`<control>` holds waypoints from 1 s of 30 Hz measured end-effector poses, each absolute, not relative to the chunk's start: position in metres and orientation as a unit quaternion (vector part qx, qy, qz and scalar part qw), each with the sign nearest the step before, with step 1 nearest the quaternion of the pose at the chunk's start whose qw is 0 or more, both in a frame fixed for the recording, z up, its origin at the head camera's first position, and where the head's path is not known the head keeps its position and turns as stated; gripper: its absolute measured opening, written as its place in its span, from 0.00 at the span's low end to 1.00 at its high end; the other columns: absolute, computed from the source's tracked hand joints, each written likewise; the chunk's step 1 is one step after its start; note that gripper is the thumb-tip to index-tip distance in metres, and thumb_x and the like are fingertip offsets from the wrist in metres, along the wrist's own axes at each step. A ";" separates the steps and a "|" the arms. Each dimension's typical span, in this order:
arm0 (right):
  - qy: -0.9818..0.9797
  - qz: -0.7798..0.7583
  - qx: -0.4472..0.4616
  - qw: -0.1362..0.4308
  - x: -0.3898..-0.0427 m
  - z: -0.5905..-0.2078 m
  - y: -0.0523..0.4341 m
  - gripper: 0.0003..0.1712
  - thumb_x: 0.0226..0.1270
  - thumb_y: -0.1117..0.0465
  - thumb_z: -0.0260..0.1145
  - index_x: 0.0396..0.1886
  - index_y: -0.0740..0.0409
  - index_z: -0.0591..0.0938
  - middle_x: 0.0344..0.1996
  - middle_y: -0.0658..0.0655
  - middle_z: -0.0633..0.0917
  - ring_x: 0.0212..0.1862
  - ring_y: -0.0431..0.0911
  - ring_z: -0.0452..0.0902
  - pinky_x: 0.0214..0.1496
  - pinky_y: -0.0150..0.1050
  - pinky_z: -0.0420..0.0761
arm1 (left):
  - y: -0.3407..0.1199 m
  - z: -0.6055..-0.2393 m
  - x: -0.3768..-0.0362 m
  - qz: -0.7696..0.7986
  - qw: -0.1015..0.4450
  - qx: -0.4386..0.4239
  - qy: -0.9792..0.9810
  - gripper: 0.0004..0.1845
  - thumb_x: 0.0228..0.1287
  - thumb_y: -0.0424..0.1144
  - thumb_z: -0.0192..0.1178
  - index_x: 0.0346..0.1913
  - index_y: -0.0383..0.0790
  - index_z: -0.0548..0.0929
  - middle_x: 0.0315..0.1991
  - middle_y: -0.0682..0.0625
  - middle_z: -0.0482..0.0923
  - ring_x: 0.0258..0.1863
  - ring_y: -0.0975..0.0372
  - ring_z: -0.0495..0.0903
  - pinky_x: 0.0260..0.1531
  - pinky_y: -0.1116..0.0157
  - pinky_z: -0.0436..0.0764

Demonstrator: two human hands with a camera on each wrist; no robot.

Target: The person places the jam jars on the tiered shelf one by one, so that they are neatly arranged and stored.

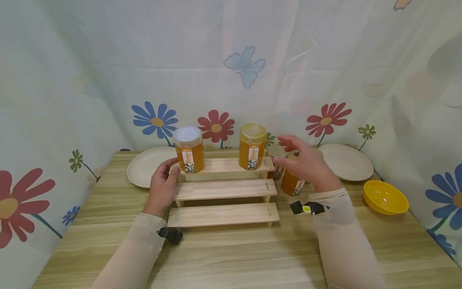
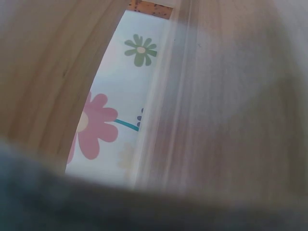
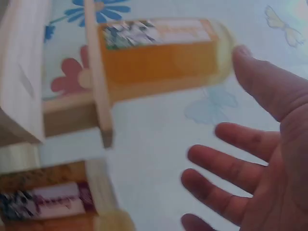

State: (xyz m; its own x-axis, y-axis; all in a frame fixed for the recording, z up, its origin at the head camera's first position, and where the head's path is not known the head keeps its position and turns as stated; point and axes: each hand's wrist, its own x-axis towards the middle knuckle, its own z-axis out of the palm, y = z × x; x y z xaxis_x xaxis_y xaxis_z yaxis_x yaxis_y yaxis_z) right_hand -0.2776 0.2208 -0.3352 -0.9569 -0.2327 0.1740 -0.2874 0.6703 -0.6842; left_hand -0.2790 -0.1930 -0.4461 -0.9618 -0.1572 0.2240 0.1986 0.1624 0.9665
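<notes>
A three-step wooden display rack (image 1: 223, 214) stands on the table. On its top step are two orange honey jars: a white-lidded jar (image 1: 189, 154) at the left end and a yellow-lidded jar (image 1: 252, 150) near the right end. My left hand (image 1: 162, 190) grips the rack's left end by the top step, fingers curled behind and thumb in front, just below the white-lidded jar. To the right of the rack, my right hand (image 1: 304, 162) is held with fingers spread and nothing in it. In the right wrist view its thumb (image 3: 257, 79) overlaps the lid end of the yellow-lidded jar (image 3: 161, 62).
Two more jars, a rear jar (image 1: 277, 170) and a front jar (image 1: 291, 184), stand right of the rack, partly hidden by my right hand. A cream plate (image 1: 138, 170) lies at the left, another plate (image 1: 348, 162) at the right. A yellow bowl (image 1: 385, 197) sits at the right edge.
</notes>
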 end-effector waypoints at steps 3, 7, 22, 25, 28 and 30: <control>-0.930 0.342 0.134 0.009 -0.275 -0.329 0.236 0.41 0.73 0.46 0.72 0.81 0.48 0.68 0.74 0.59 0.75 0.70 0.60 0.72 0.69 0.65 0.75 | -0.193 -0.447 -0.279 -0.645 0.139 -0.012 -0.752 0.22 0.85 0.42 0.52 0.73 0.39 0.73 0.74 0.47 0.73 0.74 0.60 0.69 0.64 0.77 0.72; -0.939 0.319 0.120 -0.033 -0.275 -0.328 0.252 0.44 0.72 0.44 0.72 0.81 0.54 0.67 0.75 0.64 0.73 0.71 0.64 0.70 0.66 0.65 0.78 | -0.194 -0.447 -0.278 -0.642 0.135 -0.010 -0.754 0.22 0.85 0.43 0.52 0.73 0.39 0.72 0.74 0.47 0.73 0.73 0.60 0.70 0.63 0.78 0.72; -0.953 0.277 0.080 -0.091 -0.279 -0.337 0.273 0.43 0.66 0.52 0.77 0.78 0.55 0.71 0.72 0.65 0.76 0.67 0.64 0.74 0.66 0.66 0.78 | -0.192 -0.444 -0.275 -0.644 0.127 -0.005 -0.754 0.21 0.85 0.43 0.51 0.73 0.41 0.72 0.74 0.48 0.72 0.72 0.60 0.70 0.61 0.79 0.73; -0.953 0.277 0.084 -0.093 -0.282 -0.341 0.273 0.43 0.66 0.54 0.77 0.78 0.55 0.71 0.72 0.64 0.76 0.68 0.64 0.74 0.66 0.66 0.77 | -0.192 -0.443 -0.274 -0.642 0.126 -0.005 -0.756 0.22 0.85 0.43 0.51 0.74 0.41 0.72 0.75 0.48 0.72 0.73 0.60 0.70 0.65 0.75 0.72; -0.953 0.276 0.082 -0.094 -0.284 -0.343 0.273 0.43 0.66 0.56 0.77 0.79 0.55 0.70 0.73 0.65 0.75 0.68 0.64 0.73 0.67 0.66 0.77 | -0.192 -0.443 -0.274 -0.640 0.125 -0.003 -0.758 0.22 0.85 0.43 0.51 0.74 0.41 0.72 0.75 0.48 0.72 0.74 0.60 0.69 0.72 0.66 0.71; -0.955 0.271 0.079 -0.094 -0.285 -0.344 0.272 0.44 0.66 0.56 0.77 0.79 0.54 0.70 0.73 0.65 0.75 0.68 0.64 0.73 0.67 0.66 0.77 | -0.192 -0.443 -0.274 -0.639 0.124 -0.003 -0.760 0.22 0.85 0.44 0.51 0.74 0.41 0.72 0.75 0.48 0.71 0.75 0.60 0.68 0.75 0.60 0.69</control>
